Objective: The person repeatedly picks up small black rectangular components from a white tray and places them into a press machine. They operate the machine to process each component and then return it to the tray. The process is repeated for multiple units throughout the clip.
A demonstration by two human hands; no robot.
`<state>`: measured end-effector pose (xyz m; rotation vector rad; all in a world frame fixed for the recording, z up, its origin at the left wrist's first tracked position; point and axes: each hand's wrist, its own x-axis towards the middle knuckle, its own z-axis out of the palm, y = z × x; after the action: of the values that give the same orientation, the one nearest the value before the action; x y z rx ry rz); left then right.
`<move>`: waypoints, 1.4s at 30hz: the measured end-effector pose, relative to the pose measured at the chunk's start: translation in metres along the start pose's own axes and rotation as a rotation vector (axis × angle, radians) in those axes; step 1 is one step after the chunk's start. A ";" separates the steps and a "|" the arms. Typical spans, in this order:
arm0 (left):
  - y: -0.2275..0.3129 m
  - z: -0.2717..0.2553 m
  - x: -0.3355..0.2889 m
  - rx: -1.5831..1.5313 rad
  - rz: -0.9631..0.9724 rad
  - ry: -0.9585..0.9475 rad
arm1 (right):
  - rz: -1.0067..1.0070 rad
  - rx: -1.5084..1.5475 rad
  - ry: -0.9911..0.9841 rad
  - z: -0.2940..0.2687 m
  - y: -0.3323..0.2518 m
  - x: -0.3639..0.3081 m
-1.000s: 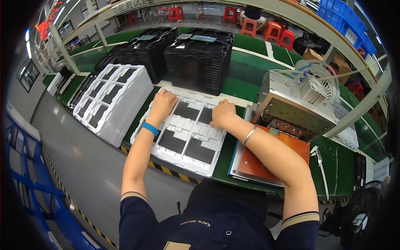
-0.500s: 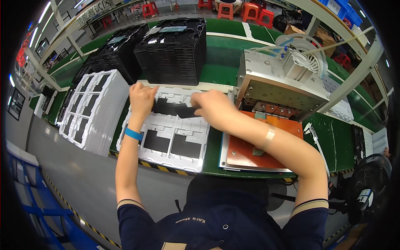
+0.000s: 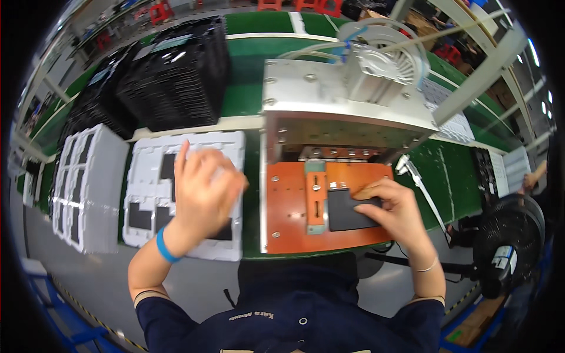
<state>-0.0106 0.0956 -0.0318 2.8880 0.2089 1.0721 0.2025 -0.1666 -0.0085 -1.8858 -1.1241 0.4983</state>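
Note:
My right hand (image 3: 395, 209) pinches the right side of a flat black rectangular piece (image 3: 347, 215) with small light tabs along its top edge. This piece lies on the orange plate (image 3: 288, 206) of a metal press (image 3: 347, 94), against an upright orange bar (image 3: 316, 194). My left hand (image 3: 206, 185) is raised over the white moulded tray (image 3: 147, 150), slightly blurred. One of its fingers sticks up while the others curl inward; what they hold, if anything, is hidden. Several dark pieces (image 3: 140, 216) sit in the tray's pockets, partly covered by this hand.
Left of the tray stands a stack of white trays (image 3: 106, 194), with tall stacks of black trays (image 3: 176, 82) behind. Calipers (image 3: 421, 182) lie right of the press on the green bench. A black fan (image 3: 506, 253) stands at the right. Hoses (image 3: 318, 50) run above the press.
My right hand has moved from the white tray to the press's orange plate with the black piece. My left hand stays above the tray, drawn nearer to me. The view has shifted right.

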 end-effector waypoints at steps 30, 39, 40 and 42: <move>0.079 0.023 0.010 -0.378 0.418 -0.592 | -0.454 -0.595 0.051 0.028 0.009 0.021; 0.076 0.019 0.014 -0.584 0.286 -0.682 | -0.299 -0.373 -0.077 0.001 0.008 -0.015; 0.075 0.018 0.017 -0.619 0.270 -0.694 | -0.330 -0.430 -0.071 0.004 0.010 -0.018; 0.070 0.017 0.022 -0.627 0.270 -0.690 | -0.331 -0.396 -0.068 0.003 0.014 -0.012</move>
<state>0.0250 0.0294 -0.0238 2.5238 -0.4686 0.0557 0.2018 -0.1784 -0.0227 -1.9636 -1.6383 0.1595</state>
